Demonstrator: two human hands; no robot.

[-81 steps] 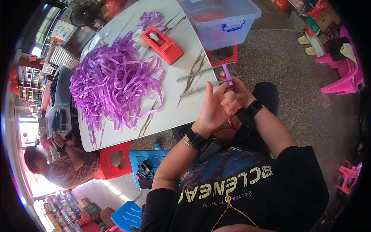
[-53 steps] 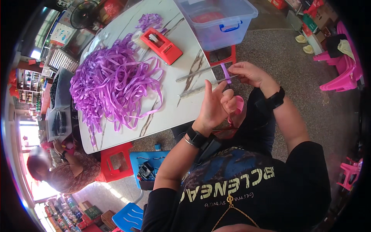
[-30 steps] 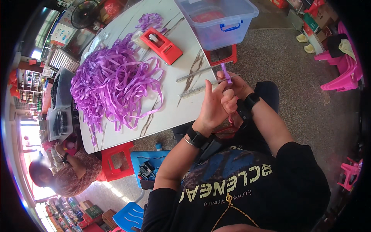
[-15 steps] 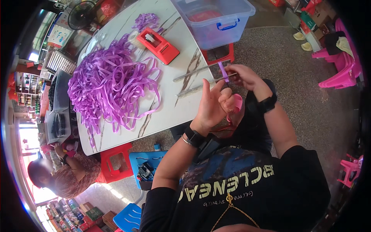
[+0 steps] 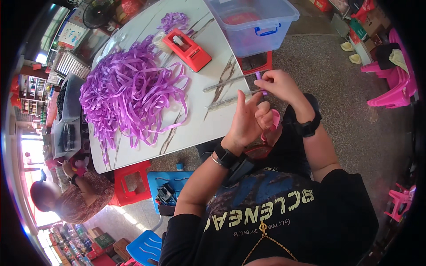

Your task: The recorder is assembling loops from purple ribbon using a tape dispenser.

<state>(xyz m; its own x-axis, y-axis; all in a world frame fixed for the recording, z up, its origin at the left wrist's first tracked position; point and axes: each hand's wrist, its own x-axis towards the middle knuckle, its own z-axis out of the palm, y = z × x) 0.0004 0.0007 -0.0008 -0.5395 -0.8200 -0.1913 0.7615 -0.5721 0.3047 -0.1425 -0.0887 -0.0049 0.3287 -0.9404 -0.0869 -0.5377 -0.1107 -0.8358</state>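
My left hand (image 5: 249, 119) is raised just off the near edge of the white marbled table (image 5: 195, 128), fingers curled around a piece of purple ribbon (image 5: 262, 91), with a pink loop showing by the palm. My right hand (image 5: 277, 84) pinches the upper end of that same ribbon just above the left hand. A large heap of purple ribbon strips (image 5: 131, 91) lies on the table to the left. Two thin metal rods (image 5: 228, 101) lie on the table close to my hands.
A red tape dispenser (image 5: 187, 48) and a clear plastic bin with a blue latch (image 5: 253, 24) stand farther back. Red stools (image 5: 131, 181), a blue stool (image 5: 171, 193) and pink chairs (image 5: 390, 75) surround the table. Another person (image 5: 73, 199) sits at lower left.
My right hand has swung up and out, then back, several times around the left hand's fingers, carrying the ribbon end. The left hand has stayed raised in about the same place.
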